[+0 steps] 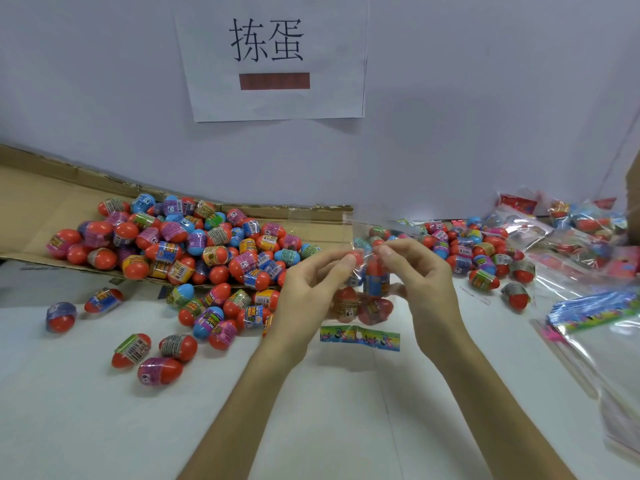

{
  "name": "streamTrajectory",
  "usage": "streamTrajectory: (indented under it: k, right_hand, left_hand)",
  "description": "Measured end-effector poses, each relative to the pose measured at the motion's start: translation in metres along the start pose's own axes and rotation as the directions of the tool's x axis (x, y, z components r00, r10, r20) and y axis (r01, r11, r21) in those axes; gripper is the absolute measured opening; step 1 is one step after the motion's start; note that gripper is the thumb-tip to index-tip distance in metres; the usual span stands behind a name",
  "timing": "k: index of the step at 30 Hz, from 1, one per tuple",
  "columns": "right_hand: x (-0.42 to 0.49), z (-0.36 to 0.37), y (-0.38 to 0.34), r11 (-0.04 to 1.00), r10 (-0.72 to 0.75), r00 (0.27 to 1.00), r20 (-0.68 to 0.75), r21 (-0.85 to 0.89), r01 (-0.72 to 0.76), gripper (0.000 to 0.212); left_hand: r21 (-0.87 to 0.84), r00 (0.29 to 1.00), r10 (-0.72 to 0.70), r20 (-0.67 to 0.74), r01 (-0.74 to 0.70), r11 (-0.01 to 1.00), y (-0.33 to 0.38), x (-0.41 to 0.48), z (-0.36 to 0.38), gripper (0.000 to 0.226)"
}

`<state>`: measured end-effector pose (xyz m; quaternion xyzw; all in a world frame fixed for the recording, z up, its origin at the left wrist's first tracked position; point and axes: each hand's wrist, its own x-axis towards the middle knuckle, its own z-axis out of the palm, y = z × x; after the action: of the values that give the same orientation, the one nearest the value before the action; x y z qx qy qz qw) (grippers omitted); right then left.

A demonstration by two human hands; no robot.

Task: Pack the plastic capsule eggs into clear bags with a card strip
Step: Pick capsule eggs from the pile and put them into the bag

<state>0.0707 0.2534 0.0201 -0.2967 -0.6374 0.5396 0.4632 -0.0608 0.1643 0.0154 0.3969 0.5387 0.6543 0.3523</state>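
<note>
A clear bag [360,230] stands upright at the table's middle, held between both hands. My left hand [311,289] pinches its left side near the top. My right hand [419,278] pinches the right side. Inside the bag sit several capsule eggs [375,282], red with printed wraps, and a colourful card strip [360,337] lies across its bottom. A big pile of loose capsule eggs [194,240] fills a flattened cardboard box [41,202] at the left and spills onto the table.
More loose eggs [478,254] lie right of the bag. Filled bags [571,223] are heaped at the far right. A stack of card strips [595,313] and empty clear bags [609,368] lie at the right edge. A paper sign [273,57] hangs on the wall.
</note>
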Motion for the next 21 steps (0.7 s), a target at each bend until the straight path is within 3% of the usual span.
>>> streamTrajectory:
  k: [7, 15, 21]
  right_hand:
    - [-0.0007, 0.0033, 0.0037, 0.994, 0.040, 0.999, 0.028, -0.098, -0.037, 0.010]
    - [-0.0021, 0.0019, 0.0042, 0.984, -0.017, 0.999, 0.043, -0.177, 0.025, 0.009]
    - [-0.0056, 0.0045, 0.0034, 0.985, -0.042, 0.997, 0.069, -0.166, 0.053, 0.016]
  left_hand:
    - [-0.018, 0.994, -0.020, -0.103, 0.019, 1.000, -0.0062, 0.0015, 0.0000, 0.019]
    - [0.045, 1.000, 0.011, -0.024, -0.009, 0.999, -0.0056, -0.0004, 0.0015, 0.009]
    - [0.073, 0.998, 0.019, -0.067, -0.014, 0.997, -0.0047, 0.0004, -0.0002, 0.006]
